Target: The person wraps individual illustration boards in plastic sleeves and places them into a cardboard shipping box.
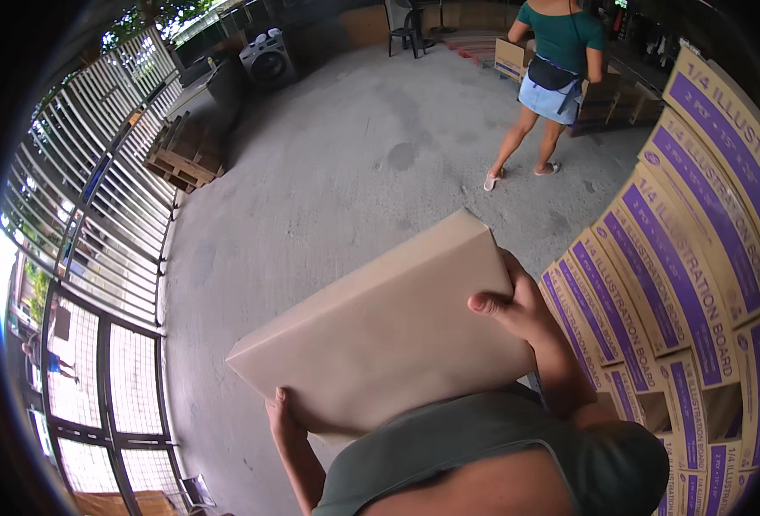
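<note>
A flat, plain brown paper-wrapped package (388, 335) is held up against my torso, tilted with its right end higher. My left hand (283, 414) grips its lower left corner, the thumb on the front face and the other fingers hidden behind or under it. At the right end, my right hand (517, 301) wraps round the edge, with its thumb lying on the broad face. The package touches my green top (474, 439) along its near side.
Tall stacks of brown cartons with purple bands (681, 258) rise close at my right. Ahead, a person in a green top (560, 43) stands by open cardboard boxes (612, 99). A metal gate (104, 189), wooden pallets (186, 155) and a washing machine (268, 62) line the left. Grey concrete floor (337, 163) lies between.
</note>
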A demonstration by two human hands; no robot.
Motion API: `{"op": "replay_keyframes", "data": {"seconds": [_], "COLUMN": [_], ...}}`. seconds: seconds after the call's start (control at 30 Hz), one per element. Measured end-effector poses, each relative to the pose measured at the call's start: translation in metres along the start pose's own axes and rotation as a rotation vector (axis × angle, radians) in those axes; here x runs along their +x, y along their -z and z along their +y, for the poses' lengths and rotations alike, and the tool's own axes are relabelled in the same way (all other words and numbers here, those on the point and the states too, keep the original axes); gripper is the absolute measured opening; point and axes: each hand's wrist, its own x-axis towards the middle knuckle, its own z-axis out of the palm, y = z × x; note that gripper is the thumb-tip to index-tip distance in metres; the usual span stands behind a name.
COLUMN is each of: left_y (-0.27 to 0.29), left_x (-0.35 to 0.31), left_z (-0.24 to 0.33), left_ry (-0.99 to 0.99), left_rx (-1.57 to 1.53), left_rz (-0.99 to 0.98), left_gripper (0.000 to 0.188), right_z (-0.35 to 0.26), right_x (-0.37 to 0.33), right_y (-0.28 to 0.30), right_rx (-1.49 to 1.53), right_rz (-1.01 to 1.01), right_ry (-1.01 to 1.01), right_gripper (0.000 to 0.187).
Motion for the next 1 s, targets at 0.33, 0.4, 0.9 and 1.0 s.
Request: {"op": "replay_keyframes", "data": {"seconds": [0.33,0.4,0.9,1.0], "left_y": [-0.169,-0.199,-0.441,-0.517], "left_x": [0.302,0.351,0.639,0.711], "left_z": [0.027,0.013,-0.059,-0.073], "left_ry": [0.123,0.12,0.056,0.103], "left_rx": [0.185,0.213,0.076,0.108], "left_rz": [-0.215,-0.245,-0.117,-0.164], "left_gripper": [0.081,0.08,0.088,0.089], "right_z": [0.061,0.087,0.216,0.252], "right_x": [0.228,0.273,0.652,0.717], "right_y": [0.05,0.069,0.243,0.287], "right_rx": [0.086,0.135,0.039,0.07], "right_rz": [0.269,0.282,0.17,0.227], "right_ry": [-0.12,-0.127,-0.063,-0.096], "right_gripper": [0.067,0.066,0.076,0.074]}}
